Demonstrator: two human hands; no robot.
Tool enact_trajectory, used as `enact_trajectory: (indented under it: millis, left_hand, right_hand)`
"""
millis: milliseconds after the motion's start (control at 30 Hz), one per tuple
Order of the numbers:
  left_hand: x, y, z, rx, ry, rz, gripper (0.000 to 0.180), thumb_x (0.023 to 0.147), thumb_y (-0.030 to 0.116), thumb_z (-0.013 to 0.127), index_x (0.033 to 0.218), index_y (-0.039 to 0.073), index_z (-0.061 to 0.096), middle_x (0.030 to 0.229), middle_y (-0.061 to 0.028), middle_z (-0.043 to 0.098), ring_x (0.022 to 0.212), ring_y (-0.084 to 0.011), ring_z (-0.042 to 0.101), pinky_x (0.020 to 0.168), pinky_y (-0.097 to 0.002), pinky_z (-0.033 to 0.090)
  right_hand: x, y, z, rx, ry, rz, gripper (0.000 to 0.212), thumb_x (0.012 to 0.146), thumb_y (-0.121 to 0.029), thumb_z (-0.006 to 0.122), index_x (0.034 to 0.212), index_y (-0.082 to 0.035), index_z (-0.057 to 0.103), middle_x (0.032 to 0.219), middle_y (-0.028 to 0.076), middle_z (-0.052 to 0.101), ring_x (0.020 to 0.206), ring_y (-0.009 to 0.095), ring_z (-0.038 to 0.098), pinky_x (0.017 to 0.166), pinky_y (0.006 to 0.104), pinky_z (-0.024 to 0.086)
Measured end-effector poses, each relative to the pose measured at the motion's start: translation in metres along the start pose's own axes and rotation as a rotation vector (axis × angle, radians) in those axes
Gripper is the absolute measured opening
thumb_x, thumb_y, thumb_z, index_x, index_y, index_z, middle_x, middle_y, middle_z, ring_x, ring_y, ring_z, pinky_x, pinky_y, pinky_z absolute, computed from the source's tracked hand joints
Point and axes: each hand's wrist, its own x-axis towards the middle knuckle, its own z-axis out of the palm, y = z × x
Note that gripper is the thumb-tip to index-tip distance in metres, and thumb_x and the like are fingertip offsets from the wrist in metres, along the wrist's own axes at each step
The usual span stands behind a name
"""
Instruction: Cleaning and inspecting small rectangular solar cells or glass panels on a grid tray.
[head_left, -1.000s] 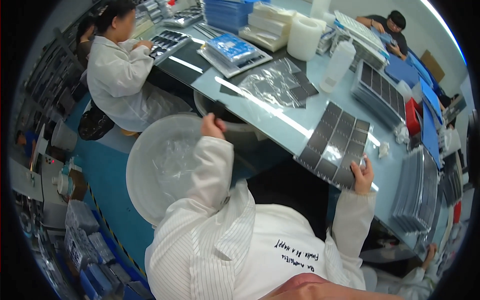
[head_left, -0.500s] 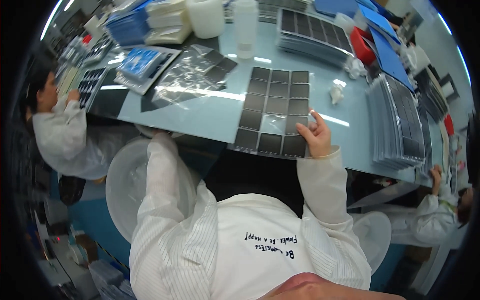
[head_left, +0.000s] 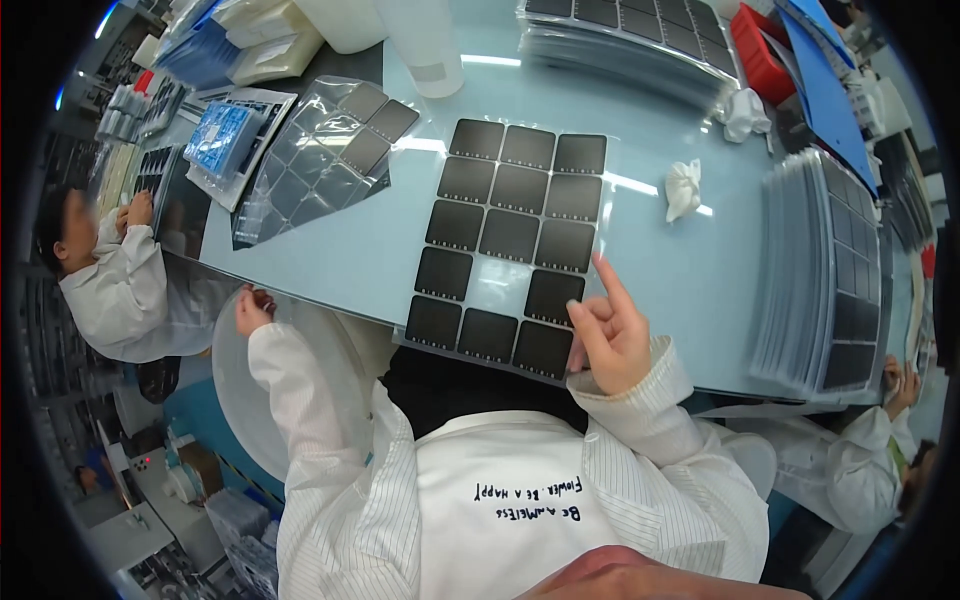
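Note:
A clear pocketed sheet (head_left: 490,193) of dark square pieces lies on the table before me, its near edge at the table's front edge. One pocket in its second-nearest row looks pale, without a dark square. At the sheet's right edge rests my right hand (head_left: 620,345), thumb on the sheet, index finger stretched along the border, the two spread apart. My left hand (head_left: 256,308) is off the table over the rim of a white round bin (head_left: 240,400). Its fingers are curled, and anything between them is too small to make out.
Left on the table are a clear sheet with few dark pieces (head_left: 310,165) and a blue packet (head_left: 222,137). A translucent cylinder (head_left: 425,55), crumpled white tissue (head_left: 683,190), a red box (head_left: 760,55) and sheet stacks (head_left: 800,290) surround the work. Co-workers sit at both sides.
The view has shifted closer to the table. My left hand has come up into view by the bin's rim. My right hand stays at the sheet's right edge, its index finger straighter.

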Motion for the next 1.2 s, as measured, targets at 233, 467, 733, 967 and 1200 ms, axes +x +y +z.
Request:
enact_trajectory:
  millis: [233, 467, 733, 967, 1200]
  left_hand:
    - [-0.056, 0.095, 0.011, -0.036, 0.047, 0.133, 0.022, 0.092, 0.023, 0.057, 0.103, 0.005, 0.062, 0.073, -0.001, 0.057, 0.063, -0.0103, 0.052, 0.055, -0.023, 0.041]
    - [-0.087, 0.146, 0.042, -0.062, -0.192, 0.259, 0.023, 0.094, 0.019, 0.054, 0.106, 0.001, 0.06, 0.077, -0.0027, 0.059, 0.066, -0.0104, 0.053, 0.059, -0.0232, 0.041]
    - [-0.071, 0.171, 0.059, 0.002, -0.497, 0.327, 0.022, 0.096, 0.016, 0.05, 0.107, -0.001, 0.058, 0.079, -0.0044, 0.058, 0.067, -0.012, 0.053, 0.06, -0.0239, 0.042]
    - [-0.052, 0.193, 0.111, 0.052, -0.793, 0.467, 0.023, 0.097, 0.014, 0.046, 0.107, -0.002, 0.058, 0.081, -0.0057, 0.056, 0.071, -0.0129, 0.052, 0.063, -0.0253, 0.041]
    - [-0.059, 0.2, 0.147, 0.146, -0.894, 0.569, 0.021, 0.094, 0.012, 0.049, 0.101, -0.004, 0.061, 0.083, -0.0082, 0.062, 0.073, -0.0128, 0.057, 0.065, -0.0244, 0.045]
  right_hand:
    - [0.0, -0.012, -0.012, -0.08, -0.106, 0.1, 0.061, 0.09, 0.004, 0.046, 0.144, 0.0, 0.019, 0.062, 0.005, 0.053, 0.046, 0.012, 0.057, 0.04, 0.0216, 0.043]
    - [-0.002, -0.012, -0.009, -0.096, -0.05, 0.114, 0.063, 0.09, 0.005, 0.045, 0.145, 0.001, 0.015, 0.061, 0.003, 0.052, 0.043, 0.009, 0.052, 0.041, 0.0206, 0.042]
    - [-0.003, -0.022, -0.007, -0.29, -0.051, 0.225, 0.062, 0.089, 0.005, 0.038, 0.145, 0.001, 0.015, 0.055, 0.002, 0.049, 0.041, 0.007, 0.049, 0.044, 0.0201, 0.041]
    - [-0.01, -0.015, -0.004, -0.323, 0.096, 0.125, 0.06, 0.086, 0.005, 0.041, 0.143, 0.005, 0.022, 0.056, 0.001, 0.051, 0.043, 0.006, 0.044, 0.047, 0.0196, 0.04]
    - [-0.015, -0.007, -0.012, -0.191, 0.141, 0.056, 0.06, 0.084, 0.003, 0.047, 0.14, 0.008, 0.026, 0.056, 0.0, 0.051, 0.044, 0.004, 0.042, 0.045, 0.0177, 0.034]
